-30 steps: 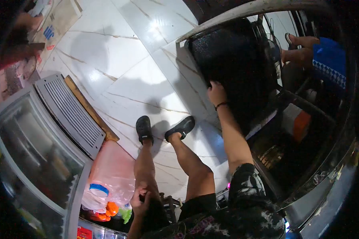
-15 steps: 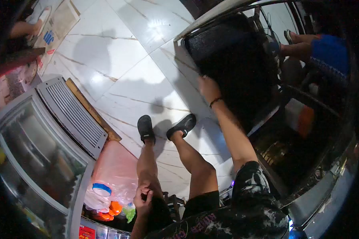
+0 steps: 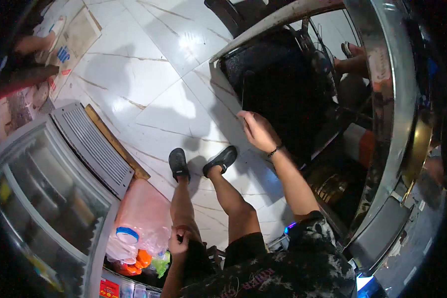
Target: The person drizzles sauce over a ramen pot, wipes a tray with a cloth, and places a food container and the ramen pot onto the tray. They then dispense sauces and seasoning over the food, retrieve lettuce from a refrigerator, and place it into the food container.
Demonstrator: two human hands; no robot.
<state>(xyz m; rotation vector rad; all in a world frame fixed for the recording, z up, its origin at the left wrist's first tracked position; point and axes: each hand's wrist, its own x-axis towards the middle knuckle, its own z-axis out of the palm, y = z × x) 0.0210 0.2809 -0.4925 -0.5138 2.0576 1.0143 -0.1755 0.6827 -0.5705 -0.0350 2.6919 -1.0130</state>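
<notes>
My right hand point(image 3: 258, 133) is reached out over the tiled floor, beside a large black panel point(image 3: 283, 89) with a pale rim. Its fingers are pinched together. A thin, straight, wire-like stick point(image 3: 242, 94) rises from the fingertips in front of the dark panel; its exact kind is too fine to make out. My left hand point(image 3: 179, 242) rests by my left thigh with its fingers curled in. Whether anything is inside it is hidden. A dark bracelet point(image 3: 274, 151) is round my right wrist.
A glass-fronted cabinet point(image 3: 49, 193) stands at left, beside a pink plastic bag point(image 3: 141, 208) and a blue-capped container point(image 3: 127, 235). A metal counter frame point(image 3: 397, 89) runs along the right, with a grey pan-like box point(image 3: 380, 231). Other people's feet show at top left and upper right.
My right hand has drawn back toward me, and the thin stick now shows at its fingers. The view has shifted, bringing the metal frame at right into sight. My left hand stays by my thigh.
</notes>
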